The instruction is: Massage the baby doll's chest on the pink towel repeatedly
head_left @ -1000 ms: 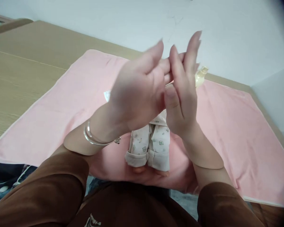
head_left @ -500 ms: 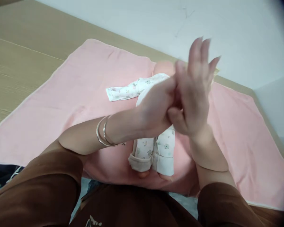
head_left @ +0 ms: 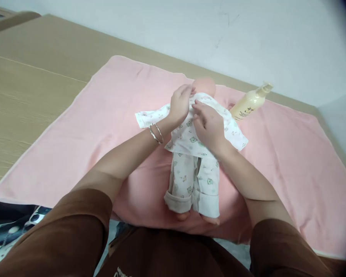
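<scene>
A doll (head_left: 204, 86) in a white printed top (head_left: 184, 139) and trousers (head_left: 183, 177) with rolled cuffs lies on a pink cloth (head_left: 118, 92). Near its neck, at the left shoulder, is my left hand (head_left: 181, 104), its fingers bent and holding nothing that shows. My right hand (head_left: 210, 125) is over the doll's chest, fingers slightly curled and thumb apart, with nothing visible in it. The two hands are separate, with a small gap between them. Two bracelets circle my left wrist.
A pale yellow pump bottle (head_left: 249, 103) lies tilted on the cloth beyond the doll's right sleeve. The wooden table (head_left: 31, 88) extends to the left, and a white wall (head_left: 190, 30) rises behind it. Dark items (head_left: 14, 231) show at the lower left.
My hands were pressed together, raised above the doll; they have come apart and moved down to its upper body. The bottle, mostly hidden before, now shows.
</scene>
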`<action>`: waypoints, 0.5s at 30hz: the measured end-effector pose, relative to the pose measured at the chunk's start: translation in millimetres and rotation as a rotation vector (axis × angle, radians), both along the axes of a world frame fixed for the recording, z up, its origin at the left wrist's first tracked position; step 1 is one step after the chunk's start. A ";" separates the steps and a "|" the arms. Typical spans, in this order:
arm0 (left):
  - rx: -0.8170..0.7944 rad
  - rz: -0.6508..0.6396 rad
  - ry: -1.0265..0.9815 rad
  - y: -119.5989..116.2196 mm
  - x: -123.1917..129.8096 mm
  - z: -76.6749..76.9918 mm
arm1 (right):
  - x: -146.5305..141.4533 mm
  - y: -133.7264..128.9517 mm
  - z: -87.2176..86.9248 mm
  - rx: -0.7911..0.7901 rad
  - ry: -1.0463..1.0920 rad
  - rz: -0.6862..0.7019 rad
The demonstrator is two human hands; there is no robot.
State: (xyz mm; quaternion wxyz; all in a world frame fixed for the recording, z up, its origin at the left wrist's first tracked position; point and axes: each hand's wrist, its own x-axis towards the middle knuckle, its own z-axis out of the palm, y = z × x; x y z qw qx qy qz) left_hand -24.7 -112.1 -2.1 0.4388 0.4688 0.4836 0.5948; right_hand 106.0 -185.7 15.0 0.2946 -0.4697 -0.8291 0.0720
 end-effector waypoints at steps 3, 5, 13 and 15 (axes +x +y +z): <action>0.166 0.039 0.221 -1.0 1.1 -24.0 | 3.3 27.6 -7.5 -0.117 -0.092 0.041; 0.206 0.036 0.329 -5.1 2.3 -29.7 | 12.1 41.3 -7.5 -0.158 -0.120 0.070; 0.143 0.054 0.482 -4.8 5.7 -35.7 | 11.0 20.3 -7.9 -0.258 -0.238 -0.244; 0.145 0.050 0.477 -5.8 4.9 -36.1 | 2.2 11.4 -7.0 -0.208 -0.300 -0.114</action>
